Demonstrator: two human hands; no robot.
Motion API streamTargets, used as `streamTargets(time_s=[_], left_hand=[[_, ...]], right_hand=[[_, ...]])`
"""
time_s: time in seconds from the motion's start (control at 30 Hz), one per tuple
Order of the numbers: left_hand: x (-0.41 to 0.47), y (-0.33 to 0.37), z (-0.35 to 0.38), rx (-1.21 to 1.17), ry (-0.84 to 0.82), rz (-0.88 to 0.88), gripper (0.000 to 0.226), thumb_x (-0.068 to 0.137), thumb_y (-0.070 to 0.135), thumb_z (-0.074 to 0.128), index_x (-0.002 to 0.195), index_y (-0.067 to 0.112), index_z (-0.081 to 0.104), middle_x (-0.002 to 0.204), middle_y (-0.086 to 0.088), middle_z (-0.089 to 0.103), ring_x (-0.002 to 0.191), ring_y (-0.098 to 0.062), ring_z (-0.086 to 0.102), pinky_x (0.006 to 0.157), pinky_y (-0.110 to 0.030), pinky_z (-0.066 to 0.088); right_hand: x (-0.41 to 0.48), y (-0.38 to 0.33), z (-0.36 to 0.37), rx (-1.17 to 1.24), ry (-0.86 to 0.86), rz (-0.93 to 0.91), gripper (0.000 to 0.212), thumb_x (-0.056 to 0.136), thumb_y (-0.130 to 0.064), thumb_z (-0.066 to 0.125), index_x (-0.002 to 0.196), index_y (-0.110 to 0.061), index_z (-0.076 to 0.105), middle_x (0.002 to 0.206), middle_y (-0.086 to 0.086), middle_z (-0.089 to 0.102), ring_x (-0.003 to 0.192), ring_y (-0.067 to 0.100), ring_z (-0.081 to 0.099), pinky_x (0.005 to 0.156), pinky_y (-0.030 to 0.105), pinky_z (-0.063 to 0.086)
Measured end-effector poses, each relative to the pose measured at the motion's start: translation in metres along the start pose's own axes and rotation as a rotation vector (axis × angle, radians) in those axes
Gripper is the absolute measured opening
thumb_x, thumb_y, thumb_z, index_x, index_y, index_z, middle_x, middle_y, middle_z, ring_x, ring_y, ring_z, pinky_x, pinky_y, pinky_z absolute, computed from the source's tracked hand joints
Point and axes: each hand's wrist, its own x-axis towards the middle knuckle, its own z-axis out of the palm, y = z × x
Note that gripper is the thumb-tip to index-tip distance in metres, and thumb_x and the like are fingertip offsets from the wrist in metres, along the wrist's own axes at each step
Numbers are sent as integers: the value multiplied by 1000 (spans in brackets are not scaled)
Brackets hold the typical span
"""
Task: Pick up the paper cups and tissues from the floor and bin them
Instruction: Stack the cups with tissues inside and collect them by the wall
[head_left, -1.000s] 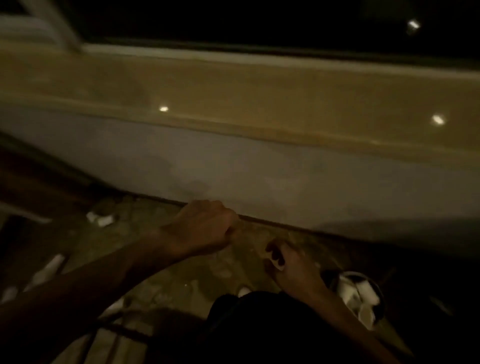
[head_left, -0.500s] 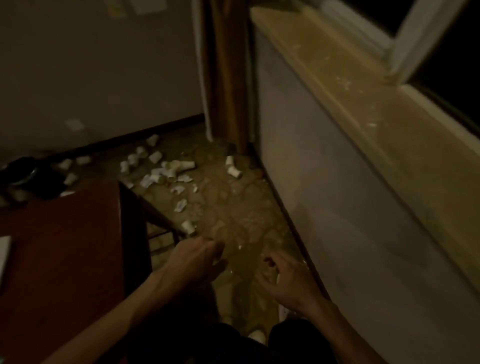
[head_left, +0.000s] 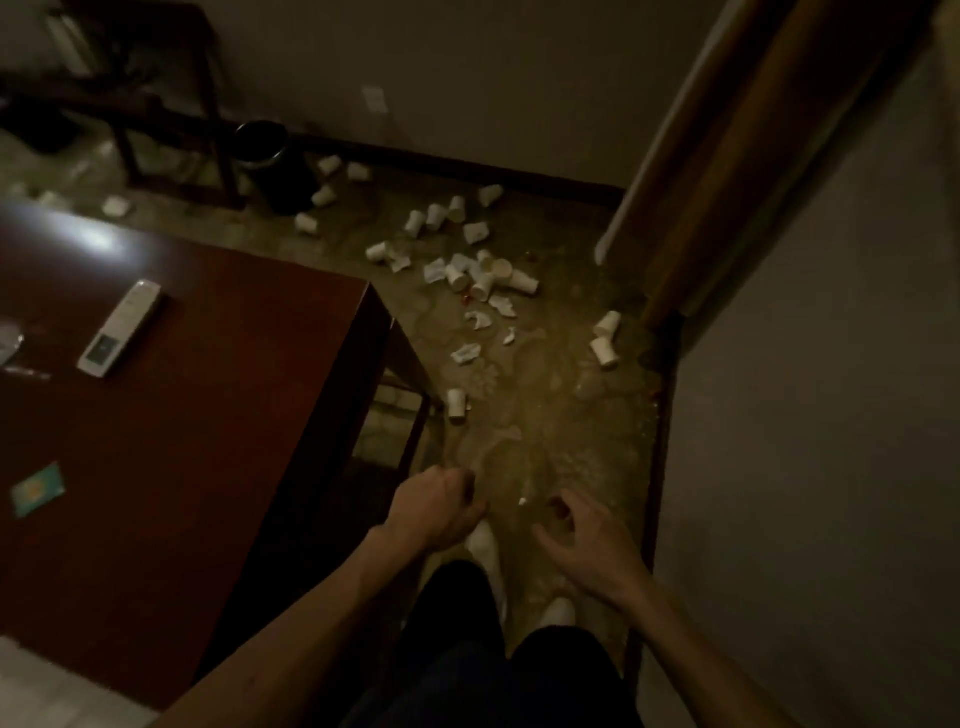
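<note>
**Fig.** Paper cups (head_left: 522, 283) and tissues (head_left: 464, 354) are scattered toward the far edge of the floor (head_left: 561, 415), near the bin (head_left: 262, 153). The left hand (head_left: 436, 506) is curled closed on nothing visible. The right hand (head_left: 587, 535) is held loosely spread and empty, presumably readied for gathering.

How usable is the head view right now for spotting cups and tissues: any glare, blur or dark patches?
Head view: dim overall, but the white paper cups and tissues stand out on the floor; a glare patch sits on the table's far left corner; the bin at top left is nearly lost in shadow; the wide lens makes the curtain at right lean.
</note>
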Motion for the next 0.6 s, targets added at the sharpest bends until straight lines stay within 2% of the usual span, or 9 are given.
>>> streamTargets(time_s=[0.13,0.23,0.4,0.5,0.6], left_hand=[[63,-25,10,-160,-4,-163,28,93,48,52,89,21,58,91,-2,68,85,-21,66,67,-30,49],[123,-42,13,-276,-78,-238,29,94,44,53,95,16,61,98,-6,68,90,-24,66,70,-32,48],[224,-72,18,-416,-164,-337,33,96,42,50,105,14,63,107,-11,67,96,-29,65,76,-36,49],[283,-91,25,-510,-178,-384,31,96,40,51,109,15,61,106,-8,67,97,-25,63,78,-35,47],[346,-120,47,-563,-181,-417,28,96,39,57,113,17,60,108,-5,67,98,-21,63,83,-34,50]], right_hand=[[91,-11,-2,-103,-164,-30,30,88,-46,62,107,-23,59,104,-5,57,94,14,56,83,37,51],[165,-19,-1,-176,-249,-25,33,89,-42,63,113,-20,58,108,0,57,96,17,55,84,37,50],[278,-25,7,-160,-340,56,36,92,-32,63,124,-18,58,119,2,59,103,18,56,89,34,48],[349,-18,22,-139,-390,107,38,93,-25,61,129,-16,56,123,3,59,111,19,56,89,31,45],[421,-2,46,-51,-398,206,35,94,-27,60,127,-18,56,115,2,61,104,19,59,84,32,48]])
